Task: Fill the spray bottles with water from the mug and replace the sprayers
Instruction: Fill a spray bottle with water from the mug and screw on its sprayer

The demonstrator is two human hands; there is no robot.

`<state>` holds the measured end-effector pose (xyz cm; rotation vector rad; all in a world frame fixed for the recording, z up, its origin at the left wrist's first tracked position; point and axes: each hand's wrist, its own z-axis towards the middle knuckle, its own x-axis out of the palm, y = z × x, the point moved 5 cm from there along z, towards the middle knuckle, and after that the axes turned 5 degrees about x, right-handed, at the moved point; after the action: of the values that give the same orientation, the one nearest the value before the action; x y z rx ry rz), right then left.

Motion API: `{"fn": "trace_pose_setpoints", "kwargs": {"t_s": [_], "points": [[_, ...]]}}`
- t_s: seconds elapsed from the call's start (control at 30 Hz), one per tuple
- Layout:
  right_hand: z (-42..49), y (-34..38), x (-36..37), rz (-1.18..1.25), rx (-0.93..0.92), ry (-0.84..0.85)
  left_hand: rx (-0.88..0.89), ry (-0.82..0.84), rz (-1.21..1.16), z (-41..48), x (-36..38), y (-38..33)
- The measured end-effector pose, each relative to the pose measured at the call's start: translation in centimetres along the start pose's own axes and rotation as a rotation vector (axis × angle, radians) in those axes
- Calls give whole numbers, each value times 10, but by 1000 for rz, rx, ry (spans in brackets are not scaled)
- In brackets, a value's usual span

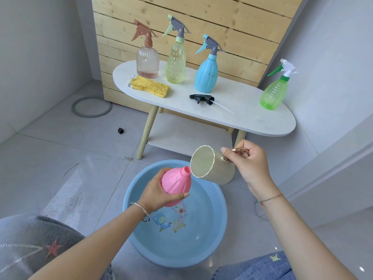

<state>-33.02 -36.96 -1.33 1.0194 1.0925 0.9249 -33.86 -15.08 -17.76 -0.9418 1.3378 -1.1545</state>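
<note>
My left hand (156,194) grips a pink spray bottle (175,181) with no sprayer on it, tilted so its open neck points up and right over the blue basin (220,235). My right hand (250,164) holds the cream mug (214,168) by its gold handle, tipped on its side with the rim touching the bottle's neck. A black sprayer head (201,98) with its tube lies loose on the white oval table (252,118).
On the table stand a clear bottle with brown sprayer (147,59), a yellow-green bottle (175,61), a blue bottle (206,74) and a green bottle (274,91), plus a yellow cloth (150,85). The basin holds water. My knees frame the bottom corners.
</note>
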Motion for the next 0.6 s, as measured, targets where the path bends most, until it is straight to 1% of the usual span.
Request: {"fn": "trace_pose_setpoints", "kwargs": {"t_s": [0.27,0.6], "points": [[1,3,1,-75,-52,-16,-8,4,16,1,1,4],[1,5,5,-101,-102,8,2,16,31,1,3,8]]}}
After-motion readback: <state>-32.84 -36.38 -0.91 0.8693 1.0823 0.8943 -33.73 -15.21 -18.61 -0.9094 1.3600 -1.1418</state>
